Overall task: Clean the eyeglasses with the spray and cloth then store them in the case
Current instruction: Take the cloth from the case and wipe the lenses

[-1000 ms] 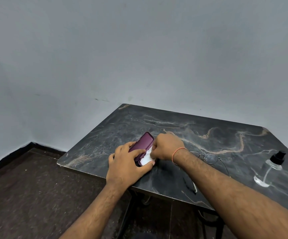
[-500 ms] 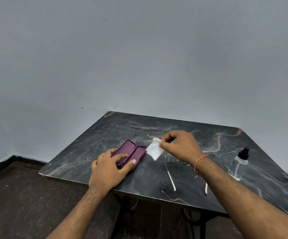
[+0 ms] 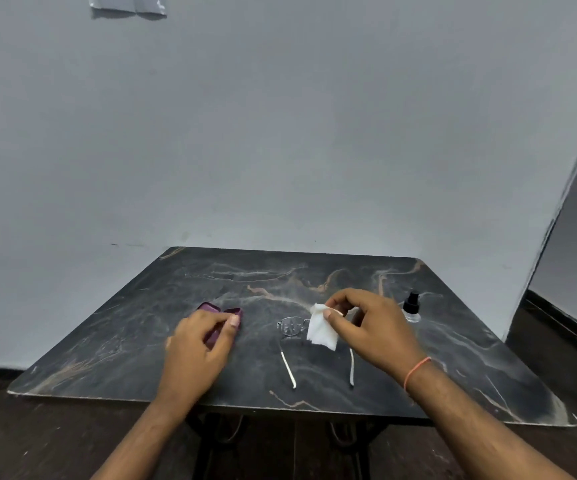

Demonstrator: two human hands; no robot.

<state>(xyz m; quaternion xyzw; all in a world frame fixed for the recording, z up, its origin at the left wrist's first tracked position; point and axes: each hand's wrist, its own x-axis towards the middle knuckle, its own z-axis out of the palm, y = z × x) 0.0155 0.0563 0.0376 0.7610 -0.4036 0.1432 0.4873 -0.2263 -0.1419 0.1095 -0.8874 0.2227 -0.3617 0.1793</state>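
A maroon eyeglass case [image 3: 233,312] lies open on the dark marble table [image 3: 141,323]. My left hand [image 3: 199,344] grips its near side, with the thumb over the edge, and hides most of it. My right hand [image 3: 366,327] pinches a small white cloth [image 3: 321,329] by its top corner and holds it just above the table. Thin metal-framed eyeglasses [image 3: 290,325] lie unfolded under the cloth, temples pointing toward me; the cloth and hand cover the right lens. A clear spray bottle [image 3: 411,308] with a black pump stands to the right of my right hand.
The table stands against a grey wall [image 3: 280,133]. Its front edge [image 3: 280,405] is close to me, with dark metal legs below. Dark floor shows on both sides, and a wall corner rises at the far right.
My right hand has pulled the white cloth out of the case and carried it right, over the eyeglasses. The case now lies open under my left hand. The view has tilted up.
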